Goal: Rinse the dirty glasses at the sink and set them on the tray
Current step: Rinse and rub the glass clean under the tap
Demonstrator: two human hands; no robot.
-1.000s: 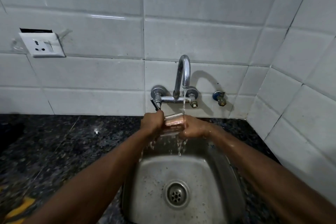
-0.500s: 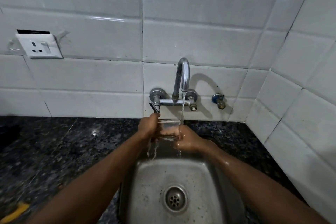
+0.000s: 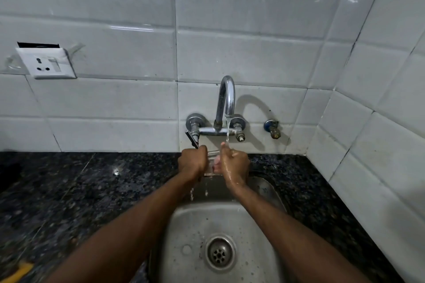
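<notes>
A clear glass (image 3: 212, 158) lies sideways between my two hands, above the back edge of the steel sink (image 3: 264, 225). My left hand (image 3: 192, 162) grips one end of it. My right hand (image 3: 234, 165) is curled around the other end, wet, with fingers at the glass's mouth. Water runs from the chrome tap (image 3: 226, 101) onto my right hand's thumb. Most of the glass is hidden by the hands. No tray is in view.
Black speckled granite counter (image 3: 92, 190) flanks the sink on both sides. White tiled walls stand behind and to the right. A socket plate (image 3: 46, 62) sits on the left wall, a small valve (image 3: 273, 127) right of the tap. A yellow object (image 3: 16, 271) shows at bottom left.
Both hands and the glass have stayed under the tap. The right hand has turned on the glass, its thumb now up in the stream. The camera has tilted slightly.
</notes>
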